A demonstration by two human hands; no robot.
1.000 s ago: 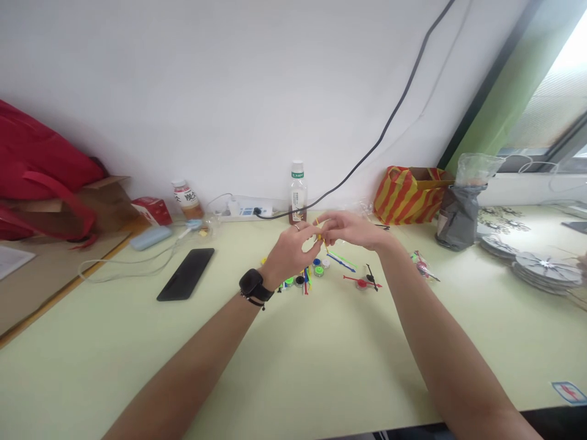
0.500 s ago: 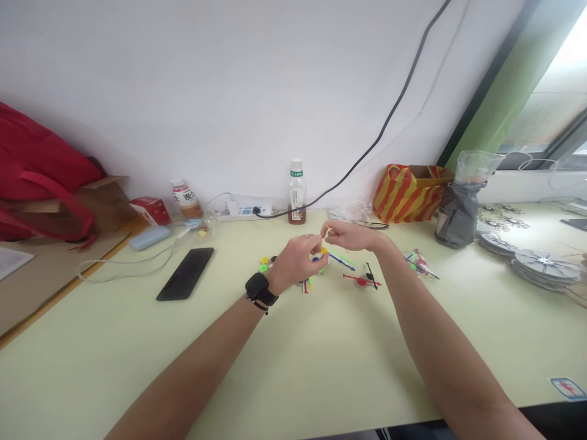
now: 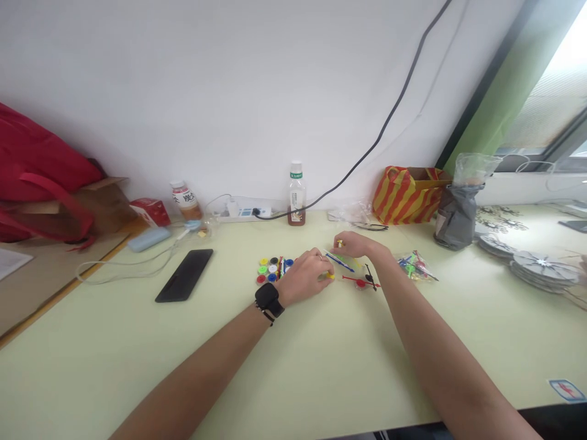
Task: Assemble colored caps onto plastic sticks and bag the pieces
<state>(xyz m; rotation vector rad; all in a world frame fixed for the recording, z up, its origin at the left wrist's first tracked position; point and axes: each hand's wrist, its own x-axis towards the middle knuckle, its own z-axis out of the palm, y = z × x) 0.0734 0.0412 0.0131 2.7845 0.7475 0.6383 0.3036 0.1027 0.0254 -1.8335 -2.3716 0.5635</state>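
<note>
Pale green worktop (image 3: 275,373) under a white wall (image 3: 229,91), and here the left hand (image 3: 306,276) has fingers clamped on a yellow disc (image 3: 330,276), while the right hand's (image 3: 352,244) pinch a small yellow piece (image 3: 340,244). Nearby, a blue arrow (image 3: 340,261) lies loose, a red arrow (image 3: 361,283) and black arrow (image 3: 370,278) look already fitted, and farther left coloured discs (image 3: 263,269) sit bare
</note>
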